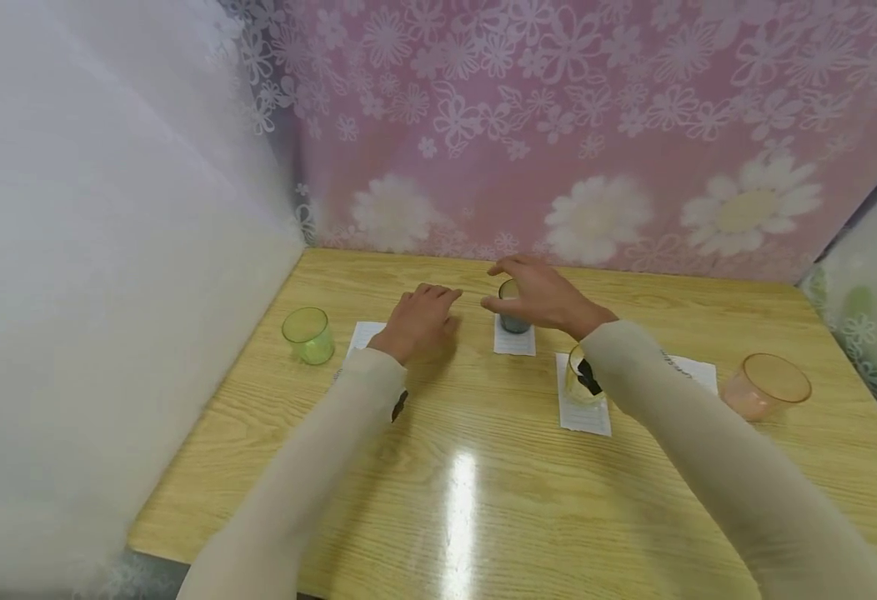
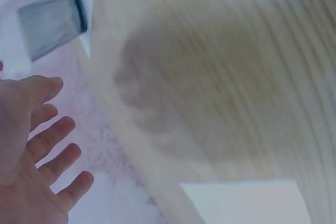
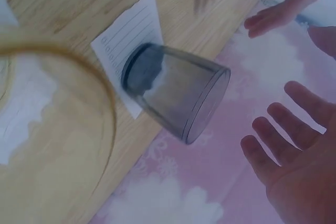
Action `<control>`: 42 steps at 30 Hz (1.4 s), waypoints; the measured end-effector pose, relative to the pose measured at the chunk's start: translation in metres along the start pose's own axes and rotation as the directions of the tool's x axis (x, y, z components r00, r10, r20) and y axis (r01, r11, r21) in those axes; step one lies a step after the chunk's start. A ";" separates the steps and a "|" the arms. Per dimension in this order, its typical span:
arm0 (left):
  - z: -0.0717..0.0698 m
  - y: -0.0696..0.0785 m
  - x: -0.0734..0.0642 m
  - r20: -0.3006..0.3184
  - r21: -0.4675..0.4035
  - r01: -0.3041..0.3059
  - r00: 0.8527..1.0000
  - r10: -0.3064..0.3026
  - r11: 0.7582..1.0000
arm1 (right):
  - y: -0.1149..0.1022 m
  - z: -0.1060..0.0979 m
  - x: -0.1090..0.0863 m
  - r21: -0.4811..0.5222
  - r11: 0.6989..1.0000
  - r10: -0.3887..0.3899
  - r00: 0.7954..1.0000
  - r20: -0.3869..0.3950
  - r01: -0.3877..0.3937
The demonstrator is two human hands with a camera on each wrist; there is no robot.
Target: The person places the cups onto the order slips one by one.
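Observation:
A grey tinted glass stands on a slip of lined paper near the back of the table. Around its far side, the right hand hovers with fingers spread and thumb apart. The right wrist view shows a gap between this hand and the grey glass. To the left of the glass, the left hand hangs above the wood, its shadow below; in its wrist view the fingers are relaxed and hold nothing. Under the right wrist, a yellow glass is partly hidden.
A green glass stands at the left, near a paper partly covered by the left arm. At the right is an orange-pink glass beside another paper. The yellow glass stands on paper. A flowered pink backdrop borders the table's back.

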State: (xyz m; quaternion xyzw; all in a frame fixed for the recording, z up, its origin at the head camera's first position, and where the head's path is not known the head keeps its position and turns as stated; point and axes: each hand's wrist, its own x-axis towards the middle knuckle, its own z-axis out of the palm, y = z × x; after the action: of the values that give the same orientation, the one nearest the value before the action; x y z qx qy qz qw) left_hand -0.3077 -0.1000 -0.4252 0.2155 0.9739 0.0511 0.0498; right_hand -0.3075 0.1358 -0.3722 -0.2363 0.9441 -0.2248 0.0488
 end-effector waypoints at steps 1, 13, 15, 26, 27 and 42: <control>-0.002 -0.004 -0.001 -0.003 -0.005 0.006 1.000 -0.006 1.000 | -0.003 0.001 0.001 0.004 1.000 -0.007 1.000 0.002 0.007; -0.032 -0.055 -0.026 -0.024 -0.050 0.058 0.998 -0.059 0.997 | -0.028 0.025 0.016 0.015 1.000 -0.010 0.999 0.047 0.009; -0.036 -0.063 -0.032 -0.025 -0.063 0.073 0.997 -0.074 0.995 | -0.031 0.028 0.018 0.017 1.000 -0.010 0.999 0.051 0.009; -0.049 -0.104 -0.060 -0.020 -0.166 0.117 0.992 -0.122 0.979 | -0.042 0.049 0.028 0.063 0.998 -0.032 0.997 0.076 0.027; -0.049 -0.108 -0.062 -0.021 -0.175 0.121 0.992 -0.127 0.977 | -0.043 0.051 0.029 0.067 0.997 -0.034 0.997 0.075 0.028; -0.049 -0.150 -0.088 -0.008 -0.210 0.146 0.988 -0.151 0.967 | -0.052 0.084 0.043 0.161 0.986 -0.046 0.993 0.108 0.028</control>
State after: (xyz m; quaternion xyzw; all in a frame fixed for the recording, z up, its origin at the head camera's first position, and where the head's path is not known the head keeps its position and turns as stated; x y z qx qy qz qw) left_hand -0.2967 -0.2768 -0.3888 0.1347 0.9771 0.1518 0.0641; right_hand -0.3071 0.0409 -0.4236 -0.2614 0.9143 -0.2870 0.1158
